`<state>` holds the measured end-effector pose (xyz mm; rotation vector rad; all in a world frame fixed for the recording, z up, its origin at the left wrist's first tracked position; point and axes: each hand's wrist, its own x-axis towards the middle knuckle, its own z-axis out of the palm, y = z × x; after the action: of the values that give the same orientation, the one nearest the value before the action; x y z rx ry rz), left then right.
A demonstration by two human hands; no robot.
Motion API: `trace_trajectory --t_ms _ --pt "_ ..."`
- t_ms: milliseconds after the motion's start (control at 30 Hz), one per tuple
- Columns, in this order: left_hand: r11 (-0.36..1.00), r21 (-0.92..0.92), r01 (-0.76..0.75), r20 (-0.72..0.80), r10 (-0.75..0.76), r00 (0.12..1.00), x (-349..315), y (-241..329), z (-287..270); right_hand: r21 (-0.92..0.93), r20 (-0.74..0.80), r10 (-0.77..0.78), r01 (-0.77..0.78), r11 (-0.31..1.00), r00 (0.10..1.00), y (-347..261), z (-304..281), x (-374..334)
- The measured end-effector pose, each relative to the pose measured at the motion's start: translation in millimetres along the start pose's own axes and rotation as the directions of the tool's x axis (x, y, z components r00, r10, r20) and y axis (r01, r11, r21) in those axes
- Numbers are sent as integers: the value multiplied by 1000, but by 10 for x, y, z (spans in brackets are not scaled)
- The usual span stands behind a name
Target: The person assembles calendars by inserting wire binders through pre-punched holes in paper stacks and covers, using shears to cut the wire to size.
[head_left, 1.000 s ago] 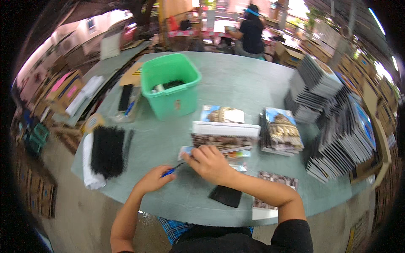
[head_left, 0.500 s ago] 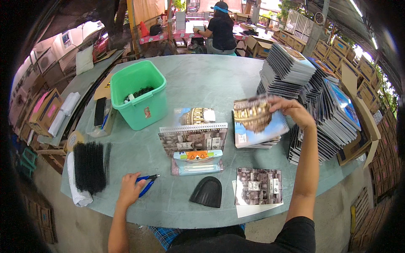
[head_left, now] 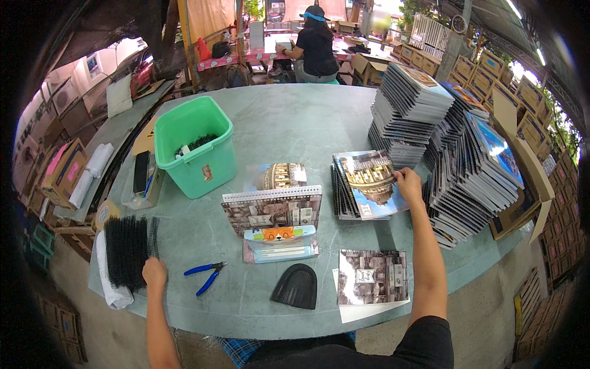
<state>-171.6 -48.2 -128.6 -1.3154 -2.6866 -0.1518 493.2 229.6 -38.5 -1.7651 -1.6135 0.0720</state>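
Observation:
My right hand point(head_left: 409, 186) grips the right edge of a spiral notebook point(head_left: 367, 184) with a domed building on its cover, which lies slightly turned on a small stack of notebooks. On the left, my left hand point(head_left: 155, 272) is closed at the lower end of a black spiral binding coil point(head_left: 154, 237), beside the thick bundle of black coils point(head_left: 125, 253). Blue-handled cutting pliers point(head_left: 206, 275) lie spread open to the right of that hand. In the middle, an unbound notebook point(head_left: 270, 212) with punched holes along its top edge stands propped behind a pouch with an orange animal face point(head_left: 279, 243).
A green bin point(head_left: 200, 163) with black coil scraps stands at the back left. Tall notebook stacks point(head_left: 412, 101) fill the right side. A black rounded block point(head_left: 296, 287) and loose printed covers point(head_left: 372, 277) lie near the front edge. A person point(head_left: 316, 49) sits at a far table.
My left hand has left the place by the pliers and moved left to the coils. My right hand has lowered the notebook onto the small stack.

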Motion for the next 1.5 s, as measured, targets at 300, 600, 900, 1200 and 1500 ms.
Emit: trace_trajectory --t_ms 300,600,900,1200,1500 --pt "816 -563 -135 -393 -120 912 -26 145 -394 74 -97 -490 497 865 866 -1388 -7 -218" --pt "426 -889 -167 -277 -211 937 -45 897 -1264 281 249 -786 735 617 565 -3122 646 -1317" --pt "179 -930 -320 -334 -55 941 -100 887 -926 282 130 -768 719 635 628 -3290 660 -1708" --pt "394 -729 -560 -396 425 814 -293 1623 -1259 311 205 -772 707 635 602 -3256 720 -1685" --pt "329 -784 -526 -394 391 832 -377 1818 -1284 281 434 -654 597 752 620 -3317 594 -1648"
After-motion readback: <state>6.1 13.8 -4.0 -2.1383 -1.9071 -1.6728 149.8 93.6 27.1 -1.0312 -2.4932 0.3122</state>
